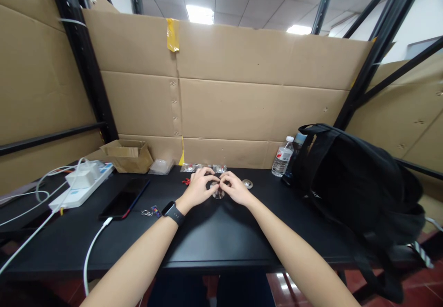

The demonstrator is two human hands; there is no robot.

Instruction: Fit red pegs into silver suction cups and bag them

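Note:
Close together over the middle of the black table, my left hand (200, 186) and my right hand (236, 189) meet fingertip to fingertip. Their fingers are curled round a small, shiny round metal piece (218, 193), partly covered by the fingers. Its exact kind is too small to make out. To the right of my right hand lies a second round metal disc (248, 184). A small red piece (186, 181) lies just left of my left hand. Behind the hands sit small clear packets (219, 168) with something red and silver in them.
On the left are a phone (125, 198) with a white cable, a power strip (83, 185), a cardboard box (128, 155), a plastic bag (161, 166) and a keychain (148, 212). A water bottle (282, 157) and a black backpack (353, 187) stand right. Cardboard walls (228, 104) enclose the table.

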